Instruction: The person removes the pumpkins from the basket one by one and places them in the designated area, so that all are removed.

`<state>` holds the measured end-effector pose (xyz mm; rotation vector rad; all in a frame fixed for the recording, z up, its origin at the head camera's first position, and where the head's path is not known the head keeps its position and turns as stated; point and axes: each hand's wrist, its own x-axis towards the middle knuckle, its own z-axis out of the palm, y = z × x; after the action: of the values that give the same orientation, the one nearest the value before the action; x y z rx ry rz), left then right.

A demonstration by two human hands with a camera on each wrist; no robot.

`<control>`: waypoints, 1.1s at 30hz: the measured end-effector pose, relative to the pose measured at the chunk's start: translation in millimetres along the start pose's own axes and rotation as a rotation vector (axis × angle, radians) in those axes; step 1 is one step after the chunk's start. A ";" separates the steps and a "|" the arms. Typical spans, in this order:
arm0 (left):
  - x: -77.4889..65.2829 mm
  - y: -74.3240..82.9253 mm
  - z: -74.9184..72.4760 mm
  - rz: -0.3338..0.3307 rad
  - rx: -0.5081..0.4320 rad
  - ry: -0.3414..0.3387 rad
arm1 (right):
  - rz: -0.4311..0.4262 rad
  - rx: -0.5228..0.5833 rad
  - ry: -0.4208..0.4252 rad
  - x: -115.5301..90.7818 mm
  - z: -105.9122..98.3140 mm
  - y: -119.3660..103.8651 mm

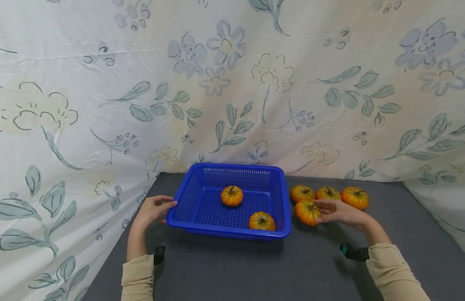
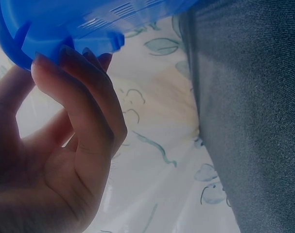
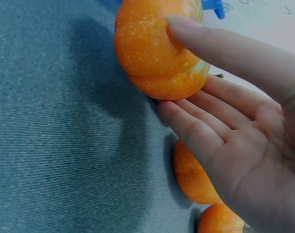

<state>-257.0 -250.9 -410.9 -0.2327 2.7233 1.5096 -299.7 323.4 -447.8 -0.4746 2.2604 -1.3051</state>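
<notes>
Pale floral cloth (image 1: 236,90), dark gray tabletop (image 1: 232,271)

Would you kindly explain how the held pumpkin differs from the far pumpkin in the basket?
The held pumpkin is outside the blue plastic basket; the far pumpkin sits inside. The right hand holds the held pumpkin; no hand touches the far pumpkin. Both are orange and ribbed.

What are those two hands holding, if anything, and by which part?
The left hand holds the basket by its left rim. The right hand holds a pumpkin by its right side, between thumb and fingers.
</notes>
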 end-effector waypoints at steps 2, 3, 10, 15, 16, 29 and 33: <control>-0.4 0.4 -0.3 0.004 -0.002 -0.001 | -0.014 -0.009 0.005 1.0 1.0 2.1; -0.5 0.6 -0.4 0.006 -0.003 -0.002 | -0.017 -0.019 0.008 1.4 1.3 3.0; 0.9 0.3 -0.7 0.024 0.008 -0.003 | -0.025 -0.048 0.049 4.1 3.7 5.5; 1.3 0.2 -1.0 0.028 0.008 -0.001 | -0.014 -0.067 0.088 7.2 6.3 6.5; 1.1 0.1 -1.4 0.037 0.012 -0.007 | -0.011 -0.069 0.098 7.6 6.8 6.4; -0.3 0.9 0.4 0.021 0.001 0.000 | -0.021 -0.071 0.177 8.5 7.3 2.3; -0.6 0.4 0.5 0.010 0.004 0.003 | -0.016 -0.079 0.191 8.4 6.0 1.6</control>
<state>-256.6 -250.2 -410.8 -0.2213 2.7338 1.5070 -303.3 315.5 -453.8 -0.4106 2.4775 -1.3226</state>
